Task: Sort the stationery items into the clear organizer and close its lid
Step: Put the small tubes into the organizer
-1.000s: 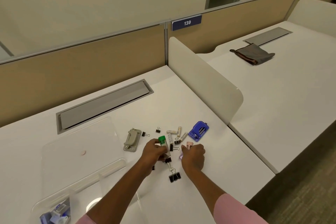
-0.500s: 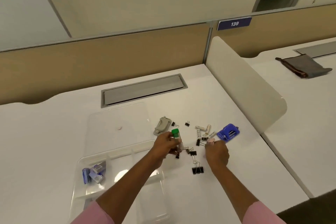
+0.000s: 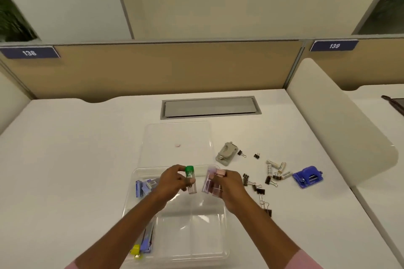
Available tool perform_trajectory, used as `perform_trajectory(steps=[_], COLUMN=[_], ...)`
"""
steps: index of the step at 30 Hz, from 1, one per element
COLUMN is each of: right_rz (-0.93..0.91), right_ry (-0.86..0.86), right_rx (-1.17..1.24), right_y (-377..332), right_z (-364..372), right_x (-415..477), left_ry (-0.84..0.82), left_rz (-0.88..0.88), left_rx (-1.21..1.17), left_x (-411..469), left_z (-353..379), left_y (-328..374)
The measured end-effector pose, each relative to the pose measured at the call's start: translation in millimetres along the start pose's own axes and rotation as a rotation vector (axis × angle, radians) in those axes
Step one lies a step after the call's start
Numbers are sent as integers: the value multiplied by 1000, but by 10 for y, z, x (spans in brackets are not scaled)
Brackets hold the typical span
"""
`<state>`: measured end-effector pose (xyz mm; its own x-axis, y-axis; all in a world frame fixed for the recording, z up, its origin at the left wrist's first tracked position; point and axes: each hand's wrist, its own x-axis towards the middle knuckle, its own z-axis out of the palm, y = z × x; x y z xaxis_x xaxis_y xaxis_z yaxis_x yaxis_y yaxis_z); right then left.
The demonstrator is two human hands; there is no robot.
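The clear organizer (image 3: 220, 236) lies open on the white desk, its lid (image 3: 177, 135) flat behind it. Over its upper compartments, my left hand (image 3: 172, 181) grips a small clear tube with a green cap (image 3: 189, 178). My right hand (image 3: 231, 185) grips pink-capped clear tubes (image 3: 215, 183). Blue and purple items (image 3: 144, 185) sit in the upper left compartment, and a yellow and purple item (image 3: 142, 244) lies in the lower left one. Black binder clips (image 3: 259, 190), white rolls (image 3: 276, 167), a blue hole punch (image 3: 307, 177) and a grey stapler-like tool (image 3: 227, 154) lie to the right.
A grey cable hatch (image 3: 209, 107) is set into the desk behind the lid. A cream divider panel (image 3: 341, 124) stands along the desk's right side. A tan partition (image 3: 175, 67) closes the back. A small pink dot (image 3: 178, 145) shows on the lid.
Both hands have lifted off the pile at the right and moved left over the organizer, carrying the tubes. The camera has swung left and down.
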<state>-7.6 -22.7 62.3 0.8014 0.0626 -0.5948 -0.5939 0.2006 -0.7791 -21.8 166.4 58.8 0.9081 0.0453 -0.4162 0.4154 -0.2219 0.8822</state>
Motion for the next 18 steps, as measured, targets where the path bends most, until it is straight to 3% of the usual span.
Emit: perform_trajectory(steps=[4,10,18], right_rz=[29,-2,-157], right_ry=[-105,-120,76], right_rx=[-24,-151,-570], right_y=[97,199,326], right_z=[357,736,1020], right_x=[30,150,263], left_ry=[49,65,137], left_rz=[-28,-84,2], left_rx=[103,326,819], left_x=[-11,87,174], left_z=[-337,-555,-550], left_y=[-150,-299,-331])
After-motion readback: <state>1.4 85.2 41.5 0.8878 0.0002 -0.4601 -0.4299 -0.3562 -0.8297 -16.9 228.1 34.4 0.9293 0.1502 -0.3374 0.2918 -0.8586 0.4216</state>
